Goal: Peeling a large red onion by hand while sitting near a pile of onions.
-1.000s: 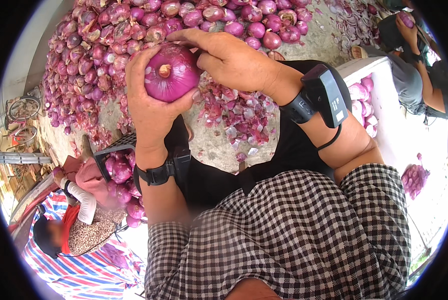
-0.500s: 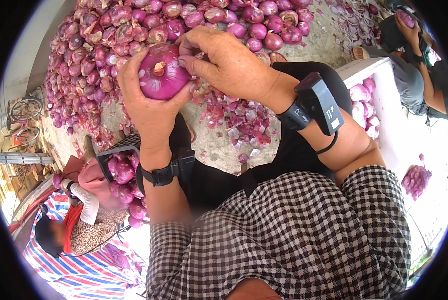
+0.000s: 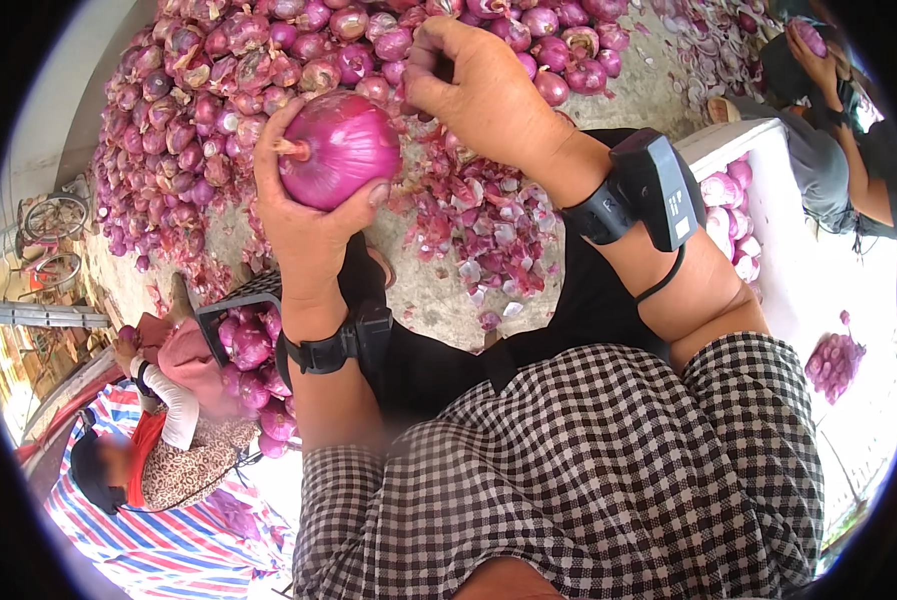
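Observation:
A large, glossy red onion (image 3: pixel 350 150) rests in my left hand (image 3: pixel 306 235), with fingers round its far left side and the thumb along its near right. Its dry stem end points left, and the skin looks smooth. My right hand (image 3: pixel 483 95) is apart from it, up and to the right, with fingers curled in. A small shiny metal tip (image 3: pixel 446 8) shows just above those fingers; I cannot make out what it belongs to. Beyond both hands lies a big heap of red onions (image 3: pixel 193 110) with dry skins.
Peeled skins (image 3: pixel 483 225) litter the concrete between my knees. A white box (image 3: pixel 743 140) of onions stands at my right, a dark-rimmed container (image 3: pixel 213 335) of onions at my left. One person (image 3: pixel 183 400) sits at left; another person's hand (image 3: pixel 818 65) holds an onion at far right.
My right hand has left the onion and moved up and right, fingers still curled. The onion has turned in my left hand, so its stem end now points left.

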A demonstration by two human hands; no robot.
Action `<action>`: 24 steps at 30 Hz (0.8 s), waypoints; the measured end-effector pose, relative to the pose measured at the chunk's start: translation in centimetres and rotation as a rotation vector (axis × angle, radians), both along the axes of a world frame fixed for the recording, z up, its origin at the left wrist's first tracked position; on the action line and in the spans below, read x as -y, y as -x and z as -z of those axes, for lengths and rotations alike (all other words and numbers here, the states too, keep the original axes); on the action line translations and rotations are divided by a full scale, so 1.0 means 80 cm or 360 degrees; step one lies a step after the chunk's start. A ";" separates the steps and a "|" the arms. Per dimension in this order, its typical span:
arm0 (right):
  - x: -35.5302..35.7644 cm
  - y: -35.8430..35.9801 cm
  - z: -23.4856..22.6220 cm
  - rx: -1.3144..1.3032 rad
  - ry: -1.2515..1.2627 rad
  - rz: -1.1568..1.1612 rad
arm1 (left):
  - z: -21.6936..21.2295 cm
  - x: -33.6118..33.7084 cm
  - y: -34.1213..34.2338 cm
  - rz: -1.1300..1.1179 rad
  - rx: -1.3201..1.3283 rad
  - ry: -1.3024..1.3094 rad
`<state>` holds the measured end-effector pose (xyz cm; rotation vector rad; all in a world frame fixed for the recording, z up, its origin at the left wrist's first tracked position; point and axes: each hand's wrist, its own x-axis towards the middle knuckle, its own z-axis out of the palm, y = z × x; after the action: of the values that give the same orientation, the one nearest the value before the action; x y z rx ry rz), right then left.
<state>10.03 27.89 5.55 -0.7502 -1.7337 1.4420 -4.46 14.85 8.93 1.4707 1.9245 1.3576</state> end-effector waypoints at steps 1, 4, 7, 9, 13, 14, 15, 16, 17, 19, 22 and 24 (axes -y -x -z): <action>-0.002 -0.002 -0.003 0.0101 -0.0004 0.0013 | 0.007 0.001 0.006 0.0017 0.0263 -0.0037; -0.005 -0.003 0.006 0.0267 -0.0111 -0.0065 | 0.001 0.002 0.001 -0.0046 0.1042 -0.0174; 0.001 -0.005 0.019 0.0277 -0.0408 -0.0219 | 0.000 0.002 -0.002 -0.0091 0.1321 -0.0282; 0.001 -0.004 0.019 0.0291 -0.0645 -0.0304 | 0.001 0.002 -0.001 -0.0100 0.1311 -0.0299; 0.010 0.005 0.003 -0.0035 -0.0024 -0.0442 | -0.001 0.000 -0.005 -0.0063 0.1164 -0.0232; 0.013 0.005 0.002 -0.0033 0.0052 -0.0513 | -0.001 -0.001 -0.006 -0.0038 0.1110 -0.0210; 0.014 0.005 0.000 -0.0035 0.0129 -0.0585 | 0.002 -0.001 -0.004 -0.0035 0.0988 -0.0186; 0.016 0.005 -0.002 0.0040 0.0077 -0.0572 | 0.006 0.000 -0.001 -0.0032 0.0867 -0.0163; 0.016 0.005 -0.004 0.0116 0.0026 -0.0560 | 0.009 0.000 0.002 -0.0028 0.0745 -0.0139; 0.016 0.004 -0.005 0.0179 -0.0013 -0.0560 | 0.009 0.001 0.007 -0.0033 0.0420 -0.0087; 0.013 0.002 -0.004 0.0129 -0.0013 -0.0582 | 0.007 0.002 0.010 -0.0040 0.0046 -0.0032; 0.012 0.000 0.000 0.0090 -0.0064 -0.0572 | 0.006 0.001 0.008 -0.0042 -0.0054 -0.0013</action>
<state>10.01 26.96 5.57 -0.4768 -2.0099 1.6265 -5.08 14.76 8.47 1.4865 1.9678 1.3623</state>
